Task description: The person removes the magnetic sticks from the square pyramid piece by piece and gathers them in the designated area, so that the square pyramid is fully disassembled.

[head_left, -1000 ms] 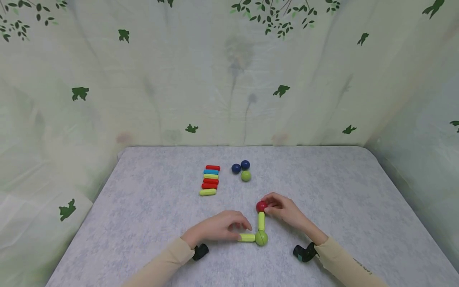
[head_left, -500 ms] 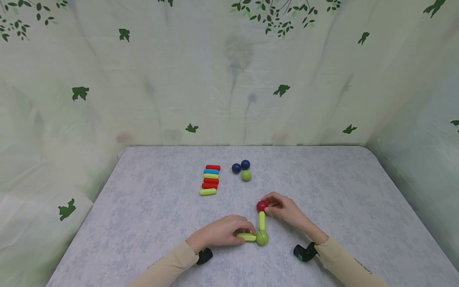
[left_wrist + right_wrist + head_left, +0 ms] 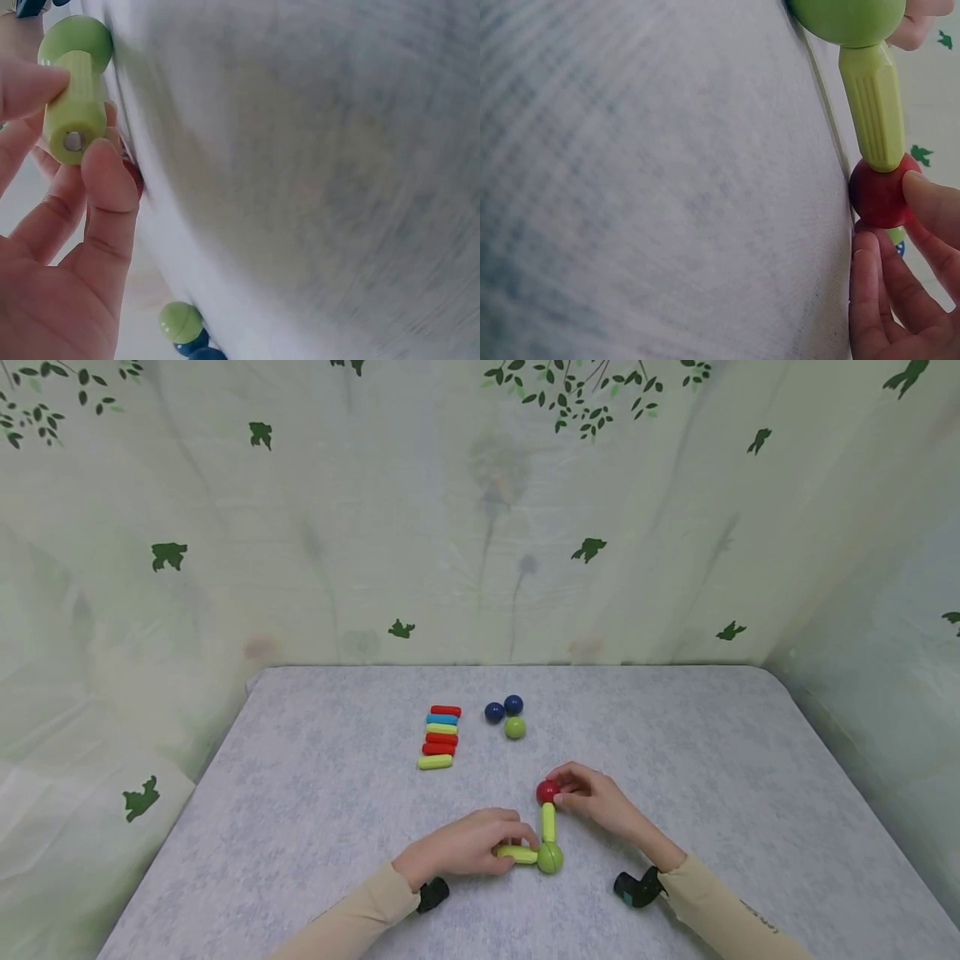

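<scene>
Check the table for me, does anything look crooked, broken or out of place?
No damage or spill shows, and the green ball meets two yellow-green sticks at a corner. The only slight oddity is the row of loose sticks: their ends don't line up, and the nearest stick tilts slightly against the others.

Green corner ball (image 3: 551, 857) in all views

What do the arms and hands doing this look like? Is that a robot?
No, they are a person's. The left hand and right hand wear no gloves. The left sleeve and right sleeve are beige and long. A small black device sits at the left wrist, another at the right. A dark marking on the right sleeve is too small to read.
</scene>
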`<action>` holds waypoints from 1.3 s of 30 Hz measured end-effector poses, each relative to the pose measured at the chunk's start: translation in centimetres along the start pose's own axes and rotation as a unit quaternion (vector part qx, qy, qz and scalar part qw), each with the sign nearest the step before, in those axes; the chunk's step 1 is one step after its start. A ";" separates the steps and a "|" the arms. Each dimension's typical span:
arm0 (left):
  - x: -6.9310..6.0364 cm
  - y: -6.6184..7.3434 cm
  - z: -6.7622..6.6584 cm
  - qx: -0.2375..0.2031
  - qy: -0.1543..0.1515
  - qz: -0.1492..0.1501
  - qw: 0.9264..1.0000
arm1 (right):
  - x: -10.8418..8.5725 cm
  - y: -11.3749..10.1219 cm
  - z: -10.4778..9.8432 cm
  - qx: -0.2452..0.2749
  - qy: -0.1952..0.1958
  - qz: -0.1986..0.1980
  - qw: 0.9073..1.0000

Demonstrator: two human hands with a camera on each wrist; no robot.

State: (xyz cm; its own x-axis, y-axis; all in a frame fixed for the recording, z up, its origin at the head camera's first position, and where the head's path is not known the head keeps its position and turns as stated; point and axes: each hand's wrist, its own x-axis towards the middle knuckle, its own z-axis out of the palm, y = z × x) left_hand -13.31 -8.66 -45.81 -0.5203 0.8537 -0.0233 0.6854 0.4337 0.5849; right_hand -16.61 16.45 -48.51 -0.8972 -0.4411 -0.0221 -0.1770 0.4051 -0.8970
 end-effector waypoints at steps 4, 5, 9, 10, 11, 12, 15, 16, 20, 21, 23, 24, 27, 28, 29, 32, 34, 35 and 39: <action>-0.3 -0.1 0.1 0.024 -0.011 0.004 1.000 | -0.1 0.1 0.1 -0.001 -0.001 0.003 1.000; -0.4 -0.2 0.1 0.024 -0.009 0.005 1.000 | -0.1 0.1 0.1 0.000 -0.001 0.004 1.000; -1.2 -1.2 -0.3 0.003 0.021 -0.013 1.000 | -0.1 0.0 0.2 0.000 0.001 0.013 1.000; -1.5 -1.5 -0.6 -0.002 0.031 -0.023 0.999 | -0.1 0.0 0.2 -0.002 0.002 0.012 1.000; -1.8 -1.8 -0.9 -0.001 0.041 -0.034 0.999 | 0.0 -0.1 0.2 -0.003 0.003 0.013 1.000; -2.1 -2.0 -1.3 -0.003 0.049 -0.047 0.998 | 0.0 -0.1 0.2 -0.003 0.004 0.015 1.000; -3.0 -3.0 -2.2 -0.003 0.076 -0.081 0.994 | 0.0 -0.1 0.1 -0.006 0.003 0.016 1.000; -3.3 -3.3 -2.5 -0.003 0.087 -0.092 0.992 | 0.0 -0.1 0.1 -0.007 0.002 0.015 1.000; -4.1 -4.7 -3.4 0.007 0.148 -0.129 0.981 | 0.0 -0.1 0.1 -0.007 0.000 0.011 1.000; -4.2 -5.0 -3.5 0.009 0.163 -0.139 0.977 | 0.0 -0.1 0.0 -0.007 0.000 0.009 1.000; -4.5 -5.7 -3.8 0.014 0.187 -0.158 0.969 | 0.0 -0.1 0.0 -0.007 -0.001 0.007 1.000; -4.6 -5.9 -3.9 0.016 0.196 -0.165 0.966 | 0.0 -0.1 0.0 -0.006 -0.001 0.006 1.000; -4.8 -6.6 -4.2 0.021 0.207 -0.188 0.960 | 0.0 -0.1 0.0 -0.005 0.000 0.008 1.000; -4.9 -6.8 -4.2 0.019 0.209 -0.194 0.958 | 0.0 -0.1 0.0 -0.005 0.001 0.007 1.000; -4.9 -6.9 -4.2 0.019 0.210 -0.200 0.957 | 0.0 -0.1 0.0 -0.004 0.001 0.007 1.000; -4.9 -7.2 -4.3 0.020 0.214 -0.216 0.953 | 0.1 0.0 0.0 -0.004 0.005 0.004 1.000; -4.8 -7.3 -4.4 0.023 0.218 -0.222 0.950 | 0.1 0.0 0.0 -0.002 0.008 0.005 1.000; -4.8 -7.4 -4.4 0.027 0.219 -0.223 0.949 | 0.0 0.0 0.0 -0.001 0.010 0.006 1.000; -4.8 -7.5 -4.5 0.045 0.222 -0.225 0.948 | 0.0 -0.1 0.0 0.005 0.017 0.010 1.000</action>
State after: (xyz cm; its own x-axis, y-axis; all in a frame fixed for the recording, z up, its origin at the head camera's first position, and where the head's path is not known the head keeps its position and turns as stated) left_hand -18.23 -17.25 -46.45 -0.9197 0.3796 0.1007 0.3732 0.7648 0.5251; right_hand -16.56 16.42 -48.42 -0.9138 -0.4054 -0.0256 -0.1544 0.4050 -0.9012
